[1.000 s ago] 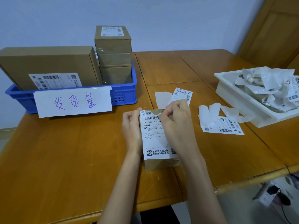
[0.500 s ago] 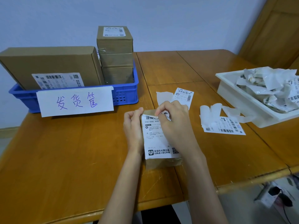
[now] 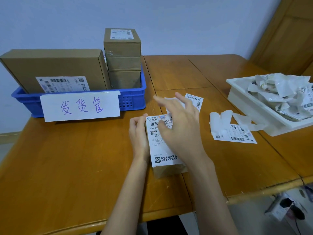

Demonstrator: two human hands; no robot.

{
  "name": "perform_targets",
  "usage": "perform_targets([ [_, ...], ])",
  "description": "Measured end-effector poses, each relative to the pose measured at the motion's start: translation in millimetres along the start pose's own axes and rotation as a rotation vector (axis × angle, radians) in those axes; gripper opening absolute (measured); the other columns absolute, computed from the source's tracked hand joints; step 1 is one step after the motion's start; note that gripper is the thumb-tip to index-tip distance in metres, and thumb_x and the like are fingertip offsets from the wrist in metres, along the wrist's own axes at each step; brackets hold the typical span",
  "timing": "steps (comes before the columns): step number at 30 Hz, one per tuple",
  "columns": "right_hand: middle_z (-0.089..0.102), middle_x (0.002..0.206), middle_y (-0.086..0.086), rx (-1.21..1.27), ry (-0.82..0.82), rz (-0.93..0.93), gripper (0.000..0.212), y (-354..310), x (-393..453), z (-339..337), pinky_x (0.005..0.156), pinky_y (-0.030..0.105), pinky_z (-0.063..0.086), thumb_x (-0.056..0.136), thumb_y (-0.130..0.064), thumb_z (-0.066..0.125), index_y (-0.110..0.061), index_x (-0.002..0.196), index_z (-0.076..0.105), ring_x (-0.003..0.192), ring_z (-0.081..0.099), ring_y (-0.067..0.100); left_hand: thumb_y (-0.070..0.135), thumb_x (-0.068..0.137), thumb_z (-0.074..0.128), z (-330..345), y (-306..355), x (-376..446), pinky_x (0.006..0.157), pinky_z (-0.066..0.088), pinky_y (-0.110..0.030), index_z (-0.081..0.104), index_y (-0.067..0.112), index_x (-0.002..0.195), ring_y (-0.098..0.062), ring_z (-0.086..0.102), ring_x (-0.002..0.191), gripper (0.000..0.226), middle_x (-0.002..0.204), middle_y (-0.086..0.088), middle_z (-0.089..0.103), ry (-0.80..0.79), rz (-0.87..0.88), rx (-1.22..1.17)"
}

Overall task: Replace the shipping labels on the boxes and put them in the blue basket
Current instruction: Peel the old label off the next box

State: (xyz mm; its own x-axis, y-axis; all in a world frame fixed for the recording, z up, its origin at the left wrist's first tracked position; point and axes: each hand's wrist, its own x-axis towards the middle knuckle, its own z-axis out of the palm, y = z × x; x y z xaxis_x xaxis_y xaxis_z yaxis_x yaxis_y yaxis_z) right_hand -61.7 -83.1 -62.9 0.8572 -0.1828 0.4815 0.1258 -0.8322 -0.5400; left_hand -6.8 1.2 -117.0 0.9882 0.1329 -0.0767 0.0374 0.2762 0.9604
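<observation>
A small cardboard box (image 3: 169,171) lies on the table near me, its top covered by a white shipping label (image 3: 160,150). My left hand (image 3: 138,136) grips the box's left side, fingers curled at its top left corner. My right hand (image 3: 179,126) hovers over the label with fingers spread and blurred, holding nothing. The blue basket (image 3: 132,100) stands at the back left with a large box (image 3: 54,68) and a stack of three small boxes (image 3: 122,58) in it. A paper sign (image 3: 79,106) hangs on its front.
Fresh labels lie on the table: one label (image 3: 194,100) beyond my right hand, another label (image 3: 235,134) to the right with curled backing strips (image 3: 220,117). A white tray (image 3: 254,106) of crumpled old labels sits at the right edge. A wooden chair back stands behind it.
My right hand has let go of the label's top edge and lifted, fingers opening out. The label's top edge now lies flat on the box. My left hand has stayed.
</observation>
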Motion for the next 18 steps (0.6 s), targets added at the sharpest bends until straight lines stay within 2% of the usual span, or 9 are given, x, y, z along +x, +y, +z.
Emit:
perform_targets([
  [3, 0.066, 0.101, -0.014, 0.021, -0.071, -0.016, 0.041, 1.6, 0.3, 7.7, 0.109, 0.027, 0.018, 0.086, -0.009, 0.059, -0.03, 0.121, 0.063, 0.132, 0.035, 0.008, 0.022, 0.096, 0.057, -0.7, 0.9, -0.8, 0.05, 0.04, -0.014, 0.051, 0.01, 0.085, 0.002, 0.051, 0.05, 0.017, 0.058, 0.011, 0.057, 0.0, 0.01, 0.005],
  [5, 0.066, 0.094, -0.011, 0.125, -0.072, 0.018, 0.028, 6.6, -1.0, 8.7, 0.103, 0.028, 0.028, 0.087, -0.008, 0.057, -0.028, 0.102, 0.07, 0.118, 0.041, 0.006, 0.022, 0.095, 0.058, 0.1, 0.9, -1.5, 0.047, 0.04, -0.013, 0.051, 0.009, 0.087, 0.002, 0.052, 0.048, 0.017, 0.061, 0.008, 0.056, -0.007, 0.006, 0.003],
  [7, 0.062, 0.091, -0.01, 0.211, -0.099, 0.06, 0.025, 9.2, -2.6, 7.1, 0.097, 0.028, 0.032, 0.09, -0.007, 0.053, -0.025, 0.087, 0.07, 0.107, 0.039, 0.005, 0.025, 0.095, 0.059, 0.7, -0.2, -1.5, 0.049, 0.041, -0.013, 0.052, 0.008, 0.09, 0.001, 0.053, 0.049, 0.018, 0.064, 0.006, 0.057, -0.008, 0.005, 0.012],
  [10, 0.053, 0.087, -0.014, 0.248, -0.134, 0.108, 0.029, 7.8, -3.2, 4.6, 0.088, 0.014, 0.029, 0.094, -0.006, 0.046, -0.022, 0.079, 0.065, 0.101, 0.036, -0.003, 0.026, 0.094, 0.059, 0.7, -1.2, -1.4, 0.05, 0.041, -0.014, 0.052, 0.008, 0.093, 0.002, 0.053, 0.05, 0.02, 0.067, 0.005, 0.057, -0.015, 0.002, 0.03],
  [12, 0.051, 0.089, -0.015, 0.278, -0.116, 0.128, 0.031, 7.9, -2.4, 3.4, 0.083, 0.006, 0.026, 0.095, -0.005, 0.044, -0.023, 0.077, 0.061, 0.103, 0.036, -0.005, 0.027, 0.094, 0.06, 0.9, -1.1, -0.9, 0.049, 0.04, -0.012, 0.052, 0.007, 0.094, 0.002, 0.052, 0.05, 0.021, 0.067, 0.004, 0.056, -0.017, -0.002, 0.026],
  [15, 0.048, 0.102, -0.012, 0.339, -0.073, 0.165, 0.033, 10.0, -1.5, 0.5, 0.084, 0.003, 0.026, 0.094, -0.003, 0.048, -0.026, 0.077, 0.064, 0.107, 0.04, 0.0, 0.029, 0.094, 0.06, 1.2, -3.4, 0.2, 0.052, 0.041, -0.015, 0.052, 0.008, 0.094, -0.004, 0.053, 0.057, 0.022, 0.07, 0.003, 0.056, -0.018, 0.0, 0.025],
  [16, 0.047, 0.108, -0.011, 0.367, -0.056, 0.167, 0.031, 10.4, -1.1, -0.3, 0.089, 0.006, 0.028, 0.093, -0.003, 0.051, -0.027, 0.083, 0.067, 0.111, 0.042, 0.004, 0.028, 0.094, 0.06, 2.1, -3.0, -0.2, 0.053, 0.042, -0.015, 0.052, 0.008, 0.094, -0.004, 0.054, 0.057, 0.022, 0.07, 0.004, 0.057, -0.016, 0.002, 0.019],
  [18, 0.046, 0.12, -0.007, 0.395, -0.007, 0.113, 0.032, 8.2, -2.2, -3.1, 0.095, 0.011, 0.033, 0.09, -0.005, 0.058, -0.03, 0.109, 0.067, 0.117, 0.044, 0.004, 0.026, 0.094, 0.06, 3.0, -3.6, -0.4, 0.052, 0.042, -0.013, 0.052, 0.007, 0.092, 0.001, 0.055, 0.053, 0.02, 0.068, 0.005, 0.057, -0.011, 0.007, 0.007],
])
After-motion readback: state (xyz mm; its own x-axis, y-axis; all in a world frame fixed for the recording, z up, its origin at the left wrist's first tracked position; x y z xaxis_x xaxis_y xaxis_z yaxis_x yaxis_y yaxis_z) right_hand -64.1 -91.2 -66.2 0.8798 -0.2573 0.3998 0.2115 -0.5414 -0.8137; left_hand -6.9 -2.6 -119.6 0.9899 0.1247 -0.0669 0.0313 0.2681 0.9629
